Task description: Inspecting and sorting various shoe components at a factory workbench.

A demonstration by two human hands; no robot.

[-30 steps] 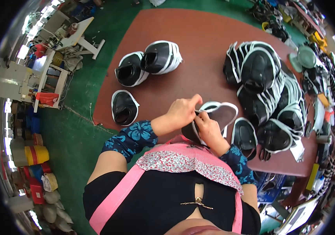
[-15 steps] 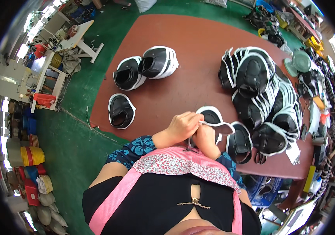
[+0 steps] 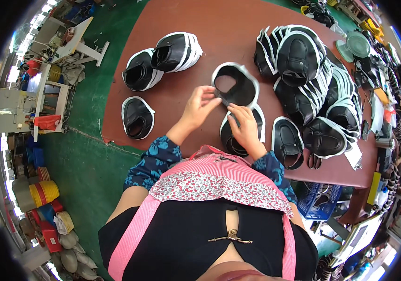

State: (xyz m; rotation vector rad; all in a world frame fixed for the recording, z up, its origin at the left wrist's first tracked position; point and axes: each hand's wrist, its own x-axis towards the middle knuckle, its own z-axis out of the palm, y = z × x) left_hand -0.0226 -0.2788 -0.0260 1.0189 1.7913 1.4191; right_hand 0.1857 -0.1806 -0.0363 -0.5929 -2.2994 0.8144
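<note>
A black shoe upper with a white edge is held up off the table, its hollow inside facing me. My left hand pinches its near left edge with fingertips and thumb. Close beside it, my right hand grips the same edge, fingers bent over it. Below the right hand another black upper lies on the table, partly covered by that hand. Just to the right rests a single upper.
On the brown table, a large pile of uppers stands at right. Two small stacks sit at far left, a lone upper nearer. Black looped handles lie near the front edge. A blue crate stands below.
Both hands have moved forward from close to my apron and drawn slightly apart. The held upper has gone with them and now shows its inside. The view has shifted a little.
</note>
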